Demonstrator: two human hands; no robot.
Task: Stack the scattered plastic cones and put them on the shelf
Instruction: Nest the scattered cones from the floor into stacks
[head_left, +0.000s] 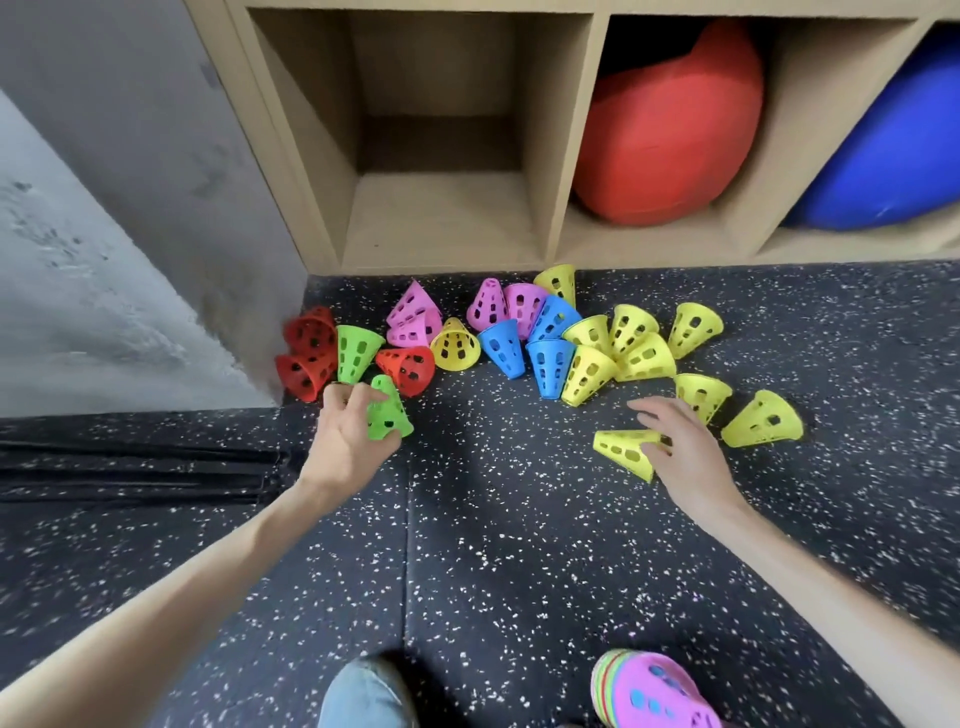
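Small perforated plastic cones in red, green, pink, blue and yellow lie scattered on the dark speckled floor in front of a wooden shelf (576, 135). My left hand (347, 434) grips a green cone (388, 410) at the left of the pile, beside an upright green cone (356, 353). My right hand (680, 447) rests with spread fingers on a yellow cone (623, 451) lying on its side. Two more yellow cones (761, 422) lie just right of that hand. A stack of cones with a pink one on top (652, 688) sits at the bottom right.
The left shelf compartment (441, 223) holds nothing; a red ball (670, 130) and a blue ball (893, 150) fill the ones to its right. A grey wall (104, 208) stands at the left. Black mats (135, 462) lie folded at its foot. A knee in jeans (363, 693) shows at the bottom.
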